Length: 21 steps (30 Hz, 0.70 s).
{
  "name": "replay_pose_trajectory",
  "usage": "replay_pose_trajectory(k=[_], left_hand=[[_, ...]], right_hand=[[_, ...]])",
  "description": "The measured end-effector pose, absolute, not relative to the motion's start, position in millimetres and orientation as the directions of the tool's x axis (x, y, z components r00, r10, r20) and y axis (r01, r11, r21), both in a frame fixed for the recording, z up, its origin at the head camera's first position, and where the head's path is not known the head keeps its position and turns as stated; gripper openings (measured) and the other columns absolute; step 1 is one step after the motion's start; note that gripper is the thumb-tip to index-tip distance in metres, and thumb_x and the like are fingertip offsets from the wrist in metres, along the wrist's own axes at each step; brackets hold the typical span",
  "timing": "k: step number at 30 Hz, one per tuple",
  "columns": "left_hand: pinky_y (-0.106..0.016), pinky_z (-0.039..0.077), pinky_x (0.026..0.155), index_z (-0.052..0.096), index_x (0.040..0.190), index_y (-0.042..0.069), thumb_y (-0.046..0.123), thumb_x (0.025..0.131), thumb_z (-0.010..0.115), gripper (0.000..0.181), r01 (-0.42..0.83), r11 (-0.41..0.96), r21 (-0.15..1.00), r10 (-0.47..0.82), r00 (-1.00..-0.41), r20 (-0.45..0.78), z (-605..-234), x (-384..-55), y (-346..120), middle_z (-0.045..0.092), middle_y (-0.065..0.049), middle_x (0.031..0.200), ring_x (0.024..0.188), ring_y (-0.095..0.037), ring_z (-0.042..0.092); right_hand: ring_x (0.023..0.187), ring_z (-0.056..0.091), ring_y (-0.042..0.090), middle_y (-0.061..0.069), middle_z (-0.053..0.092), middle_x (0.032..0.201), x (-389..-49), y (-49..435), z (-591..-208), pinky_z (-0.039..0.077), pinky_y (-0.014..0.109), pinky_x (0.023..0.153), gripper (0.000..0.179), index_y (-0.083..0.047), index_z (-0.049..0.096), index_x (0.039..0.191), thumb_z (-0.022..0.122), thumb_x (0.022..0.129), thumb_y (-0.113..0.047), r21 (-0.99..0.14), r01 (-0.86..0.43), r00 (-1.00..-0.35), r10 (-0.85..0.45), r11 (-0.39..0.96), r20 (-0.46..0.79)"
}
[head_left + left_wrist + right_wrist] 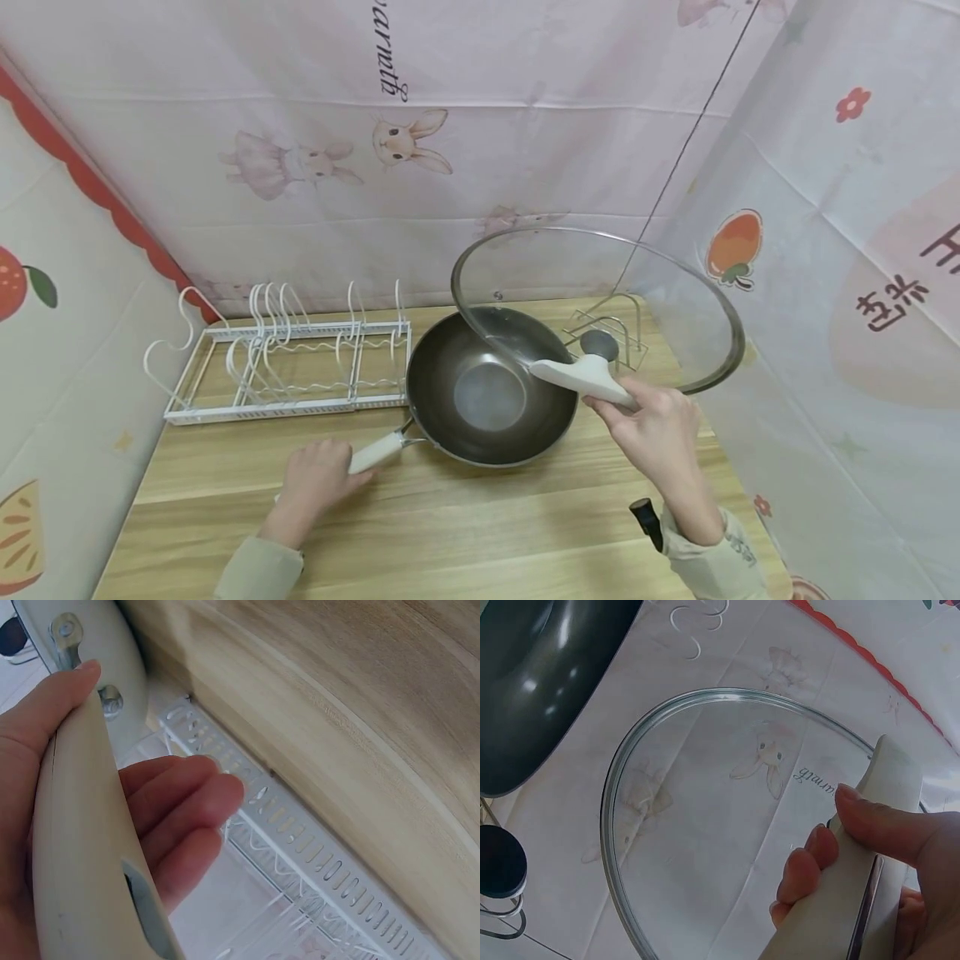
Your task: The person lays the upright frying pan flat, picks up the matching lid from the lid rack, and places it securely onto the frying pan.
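A dark wok [489,397] with a pale interior base is in the middle of the wooden table, its cream handle [377,452] pointing toward the lower left. My left hand [318,477] grips that handle; in the left wrist view the thumb [79,681] lies along its top and the fingers curl beneath. Tilted above the wok's right side is a large glass lid [600,287] with a metal rim. My right hand [658,427] holds the lid by its cream handle [573,377], thumb on one side and fingers on the other, as the right wrist view shows.
A white wire rack [285,408] with upright loops stands left of the wok. Behind the lid, at the right, are a small wire stand [637,333] and a round dark knob-like thing [502,861]. Printed cloth walls [465,158] enclose the table [465,525].
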<state>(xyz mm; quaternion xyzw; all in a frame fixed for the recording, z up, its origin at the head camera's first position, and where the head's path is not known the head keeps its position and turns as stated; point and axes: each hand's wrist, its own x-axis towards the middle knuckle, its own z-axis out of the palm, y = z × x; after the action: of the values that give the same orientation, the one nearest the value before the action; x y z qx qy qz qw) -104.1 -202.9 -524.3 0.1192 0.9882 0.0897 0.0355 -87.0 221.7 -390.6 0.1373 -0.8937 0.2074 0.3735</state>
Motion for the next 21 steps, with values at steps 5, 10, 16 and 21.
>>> replay_pose_trajectory(k=[5, 10, 16, 21], left_hand=[[-0.03, 0.037, 0.04, 0.051, 0.062, 0.011, 0.049, 0.075, 0.081, 0.05, 0.241, 0.952, 0.19, 0.254, -0.966, -0.045, -525, -105, -203, 0.046, -0.001, 0.056, 0.047, -0.017, 0.042], [-0.029, 0.037, 0.04, 0.05, 0.061, 0.011, 0.048, 0.076, 0.081, 0.049, 0.263, 0.947, 0.187, 0.273, -0.961, -0.032, -525, -105, -204, 0.044, 0.0, 0.055, 0.047, -0.016, 0.041], [-0.028, 0.035, 0.04, 0.048, 0.059, 0.013, 0.048, 0.076, 0.08, 0.051, 0.283, 0.943, 0.175, 0.289, -0.957, -0.008, -525, -105, -208, 0.042, 0.002, 0.053, 0.046, -0.014, 0.039], [-0.027, 0.035, 0.039, 0.05, 0.06, 0.012, 0.047, 0.076, 0.08, 0.049, 0.283, 0.943, 0.175, 0.292, -0.956, -0.025, -523, -103, -211, 0.042, 0.002, 0.053, 0.046, -0.014, 0.039]], right_hand=[[0.045, 0.025, 0.004, -0.004, 0.052, 0.05, -86, 217, -390, 0.018, 0.023, 0.038, 0.027, -0.013, 0.068, 0.068, 0.092, 0.064, -0.024, -0.277, -0.407, -0.7, -0.101, 0.87, 0.707], [0.044, 0.031, 0.006, 0.0, 0.062, 0.056, -85, 214, -391, 0.024, 0.024, 0.037, 0.026, -0.01, 0.073, 0.075, 0.092, 0.062, -0.022, -0.291, -0.414, -0.708, -0.104, 0.862, 0.698], [0.044, 0.033, 0.006, 0.0, 0.063, 0.057, -85, 211, -393, 0.025, 0.024, 0.037, 0.028, -0.009, 0.074, 0.077, 0.093, 0.061, -0.023, -0.306, -0.415, -0.726, -0.11, 0.857, 0.678], [0.045, 0.03, 0.005, -0.001, 0.059, 0.055, -85, 208, -392, 0.022, 0.022, 0.038, 0.029, -0.01, 0.072, 0.075, 0.093, 0.06, -0.023, -0.306, -0.436, -0.723, -0.127, 0.846, 0.679]])
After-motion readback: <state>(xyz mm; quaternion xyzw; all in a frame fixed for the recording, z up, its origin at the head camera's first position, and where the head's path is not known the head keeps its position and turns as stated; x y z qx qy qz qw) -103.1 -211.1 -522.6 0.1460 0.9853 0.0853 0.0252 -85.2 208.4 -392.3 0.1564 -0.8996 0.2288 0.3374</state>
